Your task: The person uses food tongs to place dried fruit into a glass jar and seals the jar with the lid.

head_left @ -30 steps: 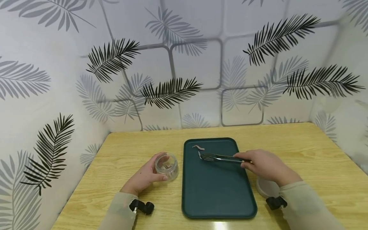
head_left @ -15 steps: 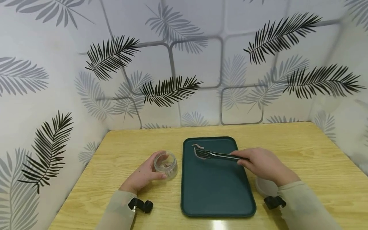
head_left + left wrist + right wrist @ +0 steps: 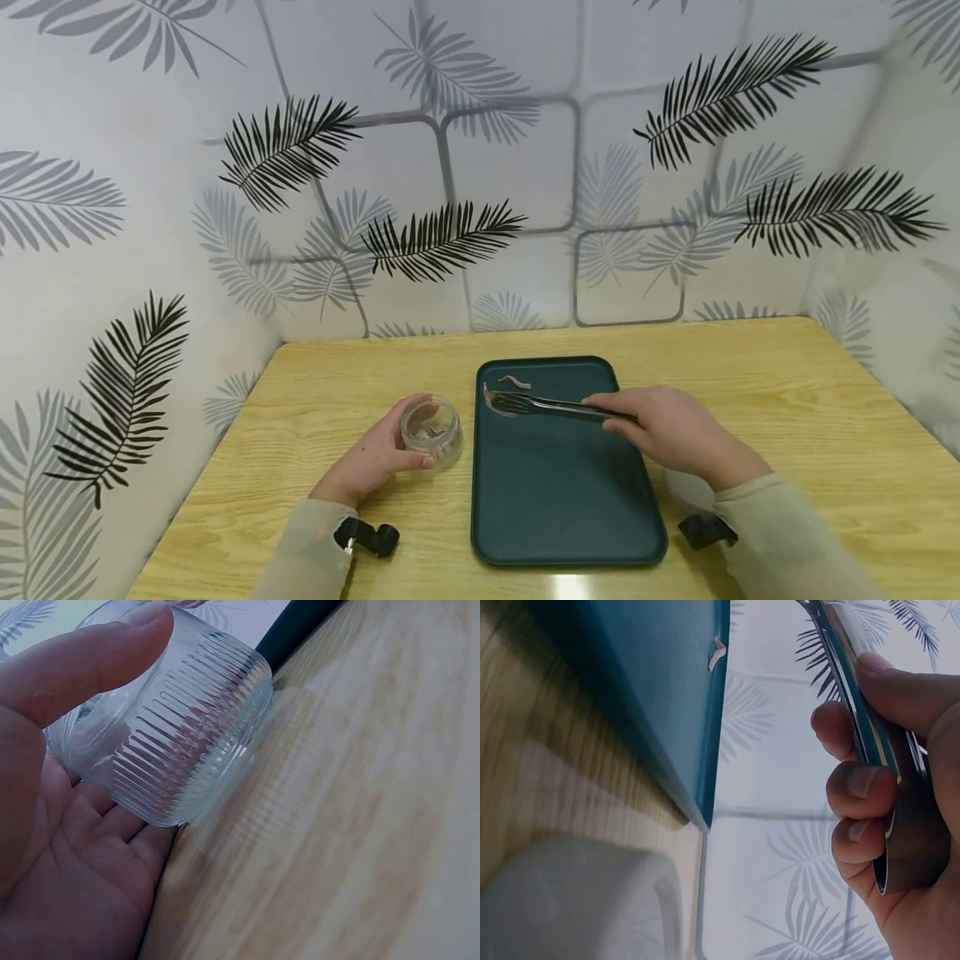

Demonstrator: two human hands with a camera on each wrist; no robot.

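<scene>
My left hand [image 3: 378, 458] holds a small clear glass jar [image 3: 448, 455], thumb and fingers on either side of it. Ribbed walls and reddish-brown bits inside the jar show in the left wrist view. My right hand [image 3: 675, 429] grips dark metal tongs [image 3: 558, 407] by the handle end, fingers curled round it. At the tongs' tips, over the far left of a dark green tray [image 3: 562, 500], is a thin pinkish strip [image 3: 487, 398]; whether it touches the tray I cannot tell. A second, shorter pinkish strip [image 3: 514, 382] lies on the tray just behind.
A whitish round lid [image 3: 686, 492] lies on the wooden table [image 3: 360, 375] right of the tray, partly under my right forearm. A leaf-patterned wall [image 3: 525, 183] rises behind the table's far edge.
The tongs and right hand have moved left across the tray, and the thin strip at their tips has shifted left too. The left hand and jar stay nearly in place.
</scene>
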